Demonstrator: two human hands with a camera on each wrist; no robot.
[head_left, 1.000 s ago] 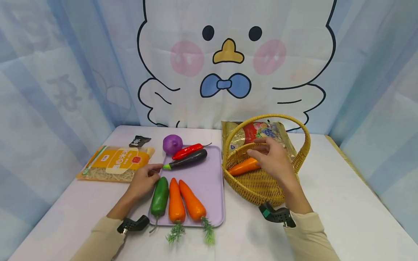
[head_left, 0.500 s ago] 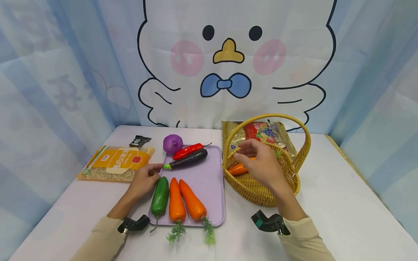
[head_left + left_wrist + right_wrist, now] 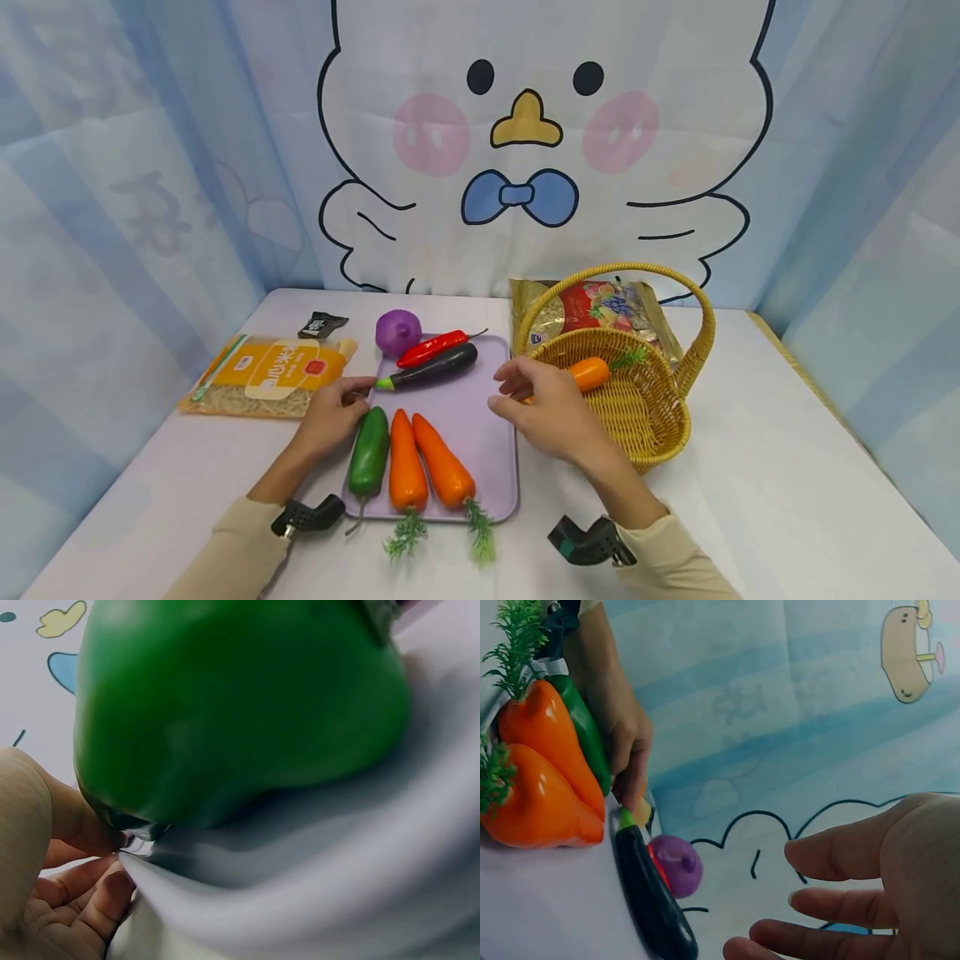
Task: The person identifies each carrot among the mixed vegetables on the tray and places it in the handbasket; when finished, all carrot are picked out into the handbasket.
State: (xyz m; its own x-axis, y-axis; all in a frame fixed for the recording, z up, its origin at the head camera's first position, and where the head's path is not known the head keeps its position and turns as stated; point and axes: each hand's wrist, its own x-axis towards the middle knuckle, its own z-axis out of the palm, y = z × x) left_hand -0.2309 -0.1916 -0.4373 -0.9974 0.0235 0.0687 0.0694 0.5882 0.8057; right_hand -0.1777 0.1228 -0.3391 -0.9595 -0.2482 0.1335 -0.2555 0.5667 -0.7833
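My left hand (image 3: 330, 417) pinches the left rim of a lilac tray (image 3: 491, 450); in the left wrist view its thumb and fingers meet at the tray's edge, below a green pepper (image 3: 232, 697). On the tray lie two carrots (image 3: 406, 471), a dark eggplant (image 3: 446, 365) and a red chili (image 3: 431, 348). A purple onion (image 3: 397, 333) sits at its far left corner. My right hand (image 3: 555, 412) hovers between tray and wicker basket (image 3: 663, 446), fingers extended and holding nothing. It partly hides another carrot (image 3: 591, 374) inside the basket.
An orange packet (image 3: 277, 375) of dry food lies left of the tray, with a small black sachet (image 3: 322, 325) behind it. A gold packet (image 3: 547, 312) leans behind the basket, whose tall handle (image 3: 705, 333) arches overhead. Curtains enclose the back and sides.
My right hand has moved left and nearer to me, from over the basket to its left side, uncovering the basket carrot's leafy end. The left hand stays at the tray rim.
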